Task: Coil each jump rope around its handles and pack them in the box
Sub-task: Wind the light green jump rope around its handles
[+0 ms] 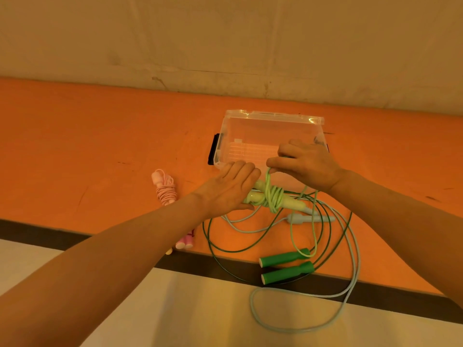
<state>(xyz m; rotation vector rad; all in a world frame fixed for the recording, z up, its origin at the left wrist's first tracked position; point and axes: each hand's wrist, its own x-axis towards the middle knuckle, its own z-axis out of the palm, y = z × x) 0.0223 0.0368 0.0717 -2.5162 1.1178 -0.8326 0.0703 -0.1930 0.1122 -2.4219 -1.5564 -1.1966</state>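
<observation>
The left hand holds the pale handles; right-hand fingers pinch the light green rope, mid-wrap (more loose rope below needs winding).

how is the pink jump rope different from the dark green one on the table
The pink jump rope is already coiled into a tight bundle; the dark green jump rope lies loose in wide loops. The pink one sits left of the left hand, untangled; the green one's cord crosses other ropes and hangs over the table edge. Pink is pale; green is saturated. Neither is in the box, and no hand touches either.
</observation>
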